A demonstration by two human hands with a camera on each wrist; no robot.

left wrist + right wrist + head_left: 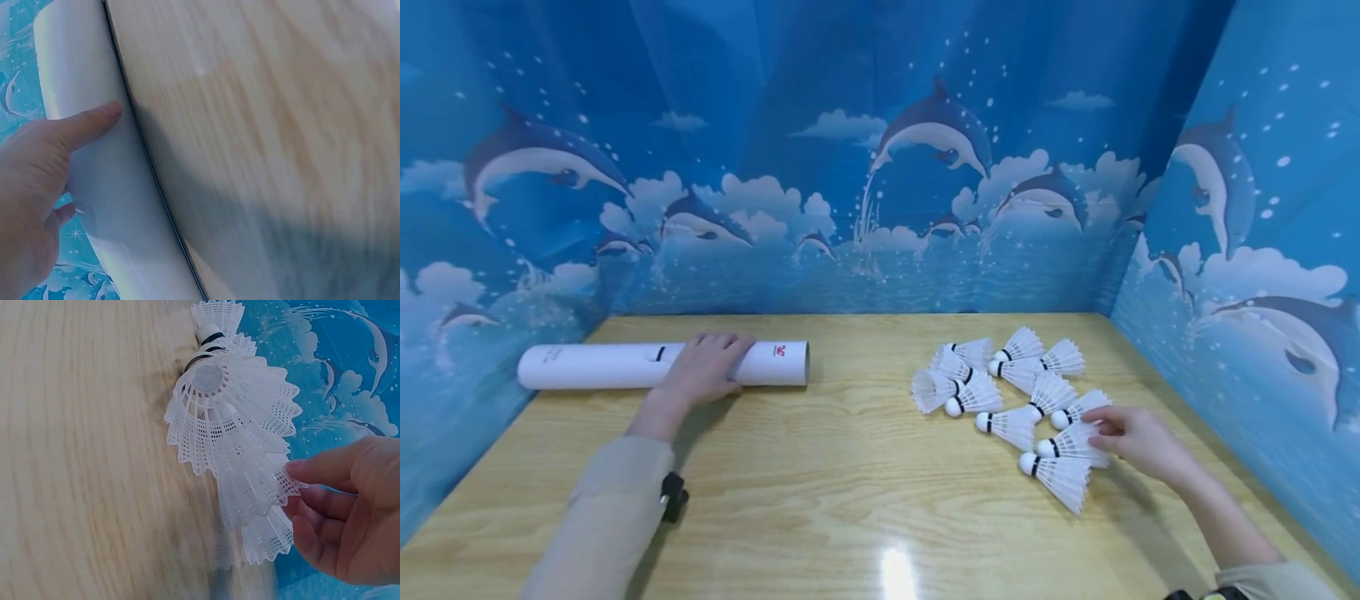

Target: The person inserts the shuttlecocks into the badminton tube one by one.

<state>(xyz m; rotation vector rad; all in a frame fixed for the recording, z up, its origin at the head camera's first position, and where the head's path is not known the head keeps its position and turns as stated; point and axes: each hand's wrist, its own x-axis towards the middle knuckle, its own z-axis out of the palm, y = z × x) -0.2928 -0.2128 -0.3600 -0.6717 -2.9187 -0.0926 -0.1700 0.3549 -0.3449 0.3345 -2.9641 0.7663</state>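
A long white shuttlecock tube (602, 367) lies on its side at the left of the table, its right end showing a rim. My left hand (706, 367) grips it near that end; in the left wrist view the thumb (94, 125) lies along the tube's near side and the other fingers go behind it. To the right, several white shuttlecocks with black bands lie in a loose group. My right hand (1138, 442) is at the group's right side, pinching the skirt edge of one shuttlecock (1067, 443) between thumb and fingers. In the right wrist view, its skirt (256, 487) overlaps others.
Another shuttlecock (1060, 479) lies closest to the front, beside the pinched one. More shuttlecocks (973, 393) lie at the group's left. A wood-grain table (820, 483) carries everything. Blue dolphin-print curtains (775, 167) stand along its back and right sides.
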